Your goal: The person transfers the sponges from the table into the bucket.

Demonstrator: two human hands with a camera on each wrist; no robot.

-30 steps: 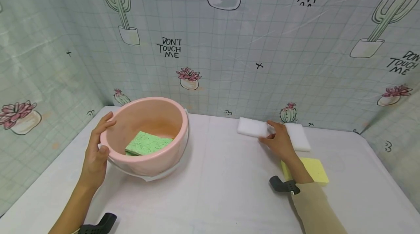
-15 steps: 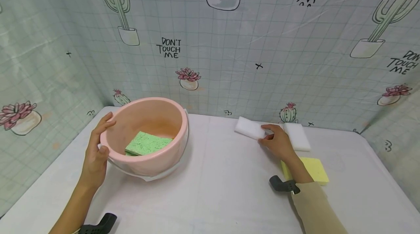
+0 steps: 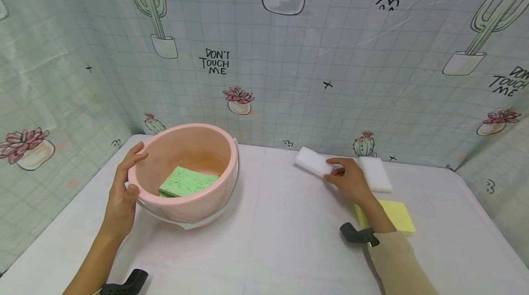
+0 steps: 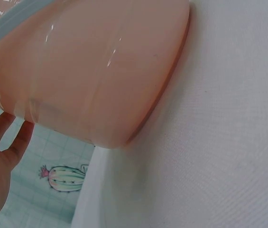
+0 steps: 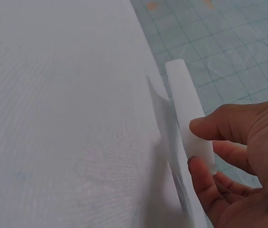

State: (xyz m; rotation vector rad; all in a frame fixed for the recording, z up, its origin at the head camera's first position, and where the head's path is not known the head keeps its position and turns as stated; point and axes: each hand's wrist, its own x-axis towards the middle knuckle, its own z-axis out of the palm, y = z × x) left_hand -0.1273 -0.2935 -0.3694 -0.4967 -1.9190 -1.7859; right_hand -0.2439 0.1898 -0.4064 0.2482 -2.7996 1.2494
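Observation:
My right hand (image 3: 350,179) pinches one end of a white sponge (image 3: 313,161) between thumb and fingers, near the table's back edge. In the right wrist view this sponge (image 5: 187,97) stands slightly off the table, its shadow beside it. On the left, my left hand (image 3: 120,194) grips the side of a pink bucket (image 3: 190,211) at its rim, thumb toward me and fingers farther back. A green sponge (image 3: 187,182) lies inside the bucket; whatever lies beneath it is mostly hidden. In the left wrist view the bucket's wall (image 4: 86,71) fills the upper left, with fingertips touching it.
A second white sponge (image 3: 376,174) lies just right of my right hand. A yellow sponge (image 3: 397,217) is partly covered by my right forearm. The white table (image 3: 268,249) meets a patterned curtain (image 3: 285,65) at the back. A pale handle (image 3: 188,226) hangs around the bucket.
The white sponge in my right hand has turned and shifted slightly left, its free end rising. My left hand and the bucket have stayed in place.

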